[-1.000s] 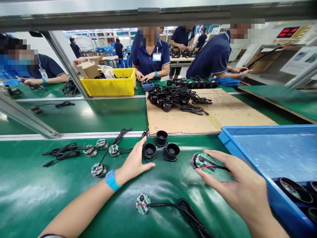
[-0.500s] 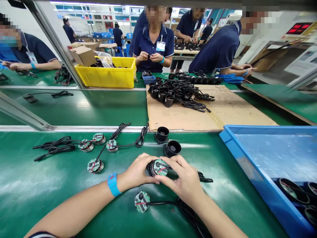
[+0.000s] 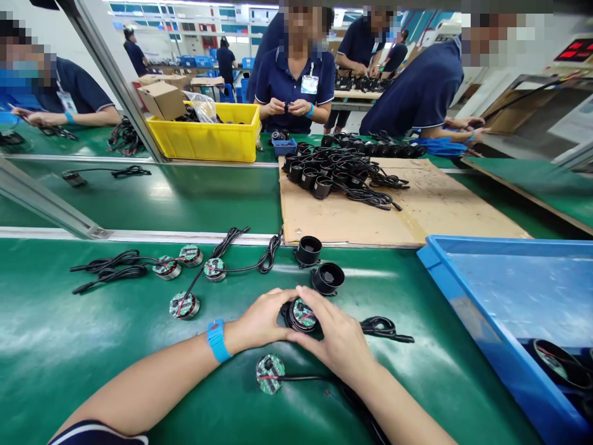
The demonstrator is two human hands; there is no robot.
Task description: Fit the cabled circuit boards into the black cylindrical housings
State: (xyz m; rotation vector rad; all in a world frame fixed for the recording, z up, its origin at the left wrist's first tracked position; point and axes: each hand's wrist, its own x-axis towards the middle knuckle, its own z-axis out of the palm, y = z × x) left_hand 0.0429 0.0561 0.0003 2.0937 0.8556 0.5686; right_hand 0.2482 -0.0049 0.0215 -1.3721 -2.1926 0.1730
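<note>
My left hand [image 3: 262, 320] curls round the left side of a black round housing [image 3: 288, 315]. Inside the housing's rim sits a round motor with a green circuit board [image 3: 304, 311] facing up and a red wire on it. My right hand [image 3: 340, 337] closes on the other side, its fingers over the board's right edge and hiding part of it. The motor's black cable [image 3: 386, 329] lies coiled beyond my right hand. Nearer me, another round circuit board [image 3: 270, 374] lies flat, its cable passing under my right forearm. Two black housings [image 3: 327, 279] stand just beyond my hands.
Several wired motors [image 3: 184, 305] lie at left. A blue tray [image 3: 456, 309] with black housings stands at right. Across the metal rail, cardboard [image 3: 352, 225] bears piled housings and cables [image 3: 322, 186]. A yellow bin [image 3: 206, 139] stands farther back; several co-workers sit or stand beyond.
The board appears to sit lower inside the housing. My right hand's fingers have shifted left over it and cover more of its top. The view has moved slightly.
</note>
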